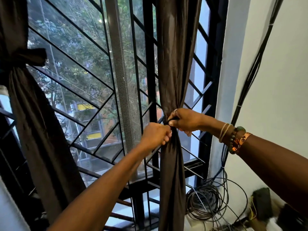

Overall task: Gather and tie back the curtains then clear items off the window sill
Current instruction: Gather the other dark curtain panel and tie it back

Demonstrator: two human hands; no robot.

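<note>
Two brown curtains (pixel 41 130) (pixel 173 64), two hands (pixel 155 133) (pixel 185 120), one knotted tie (pixel 33 55), one cable coil (pixel 205 202).

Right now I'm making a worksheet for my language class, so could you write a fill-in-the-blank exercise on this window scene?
1. The left hand and right hand both grip the curtain on the window's ____ side.
2. The other curtain is already ____ back.
3. The bracelets sit on the ____ wrist.
Missing words: right; tied; right.
</note>
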